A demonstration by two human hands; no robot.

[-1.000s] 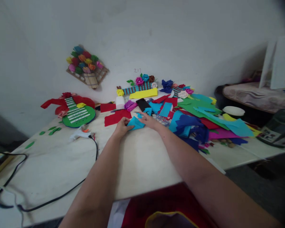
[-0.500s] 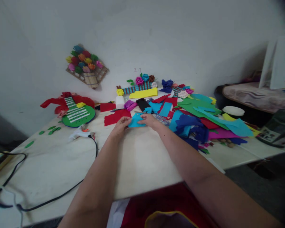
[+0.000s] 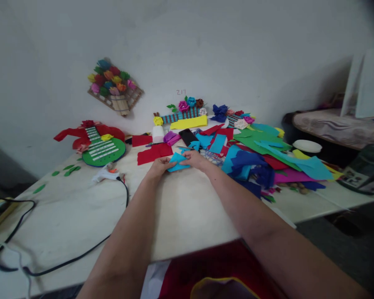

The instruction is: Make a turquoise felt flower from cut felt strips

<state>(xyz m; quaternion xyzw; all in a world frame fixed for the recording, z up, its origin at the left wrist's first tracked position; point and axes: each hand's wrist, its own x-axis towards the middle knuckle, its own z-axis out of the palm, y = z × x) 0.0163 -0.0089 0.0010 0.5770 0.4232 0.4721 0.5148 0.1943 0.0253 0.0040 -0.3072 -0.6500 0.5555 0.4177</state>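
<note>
From the near edge of the table (image 3: 180,207) both bare forearms run out toward its middle, past a black cable (image 3: 81,255) that loops along the left side to a white glue gun (image 3: 104,175). Mid-table, the left hand (image 3: 158,167) and the right hand (image 3: 195,158) are both closed on a small blue piece (image 3: 177,161), fingers pinching its opposite ends, so it is held low over the surface between them. It looks like a fold or a shaping of that piece is in hand. A clean crease would call for lined-up edges and firm pressure from both thumbs. Just behind lie red pieces (image 3: 152,153), and a heap of coloured sheets (image 3: 262,153) spreads to the right edge. A white dish (image 3: 306,145) sits near the far right corner, and I cannot tell what is in it. On the wall beyond, a woven basket (image 3: 122,104) holds paper flowers.
</note>
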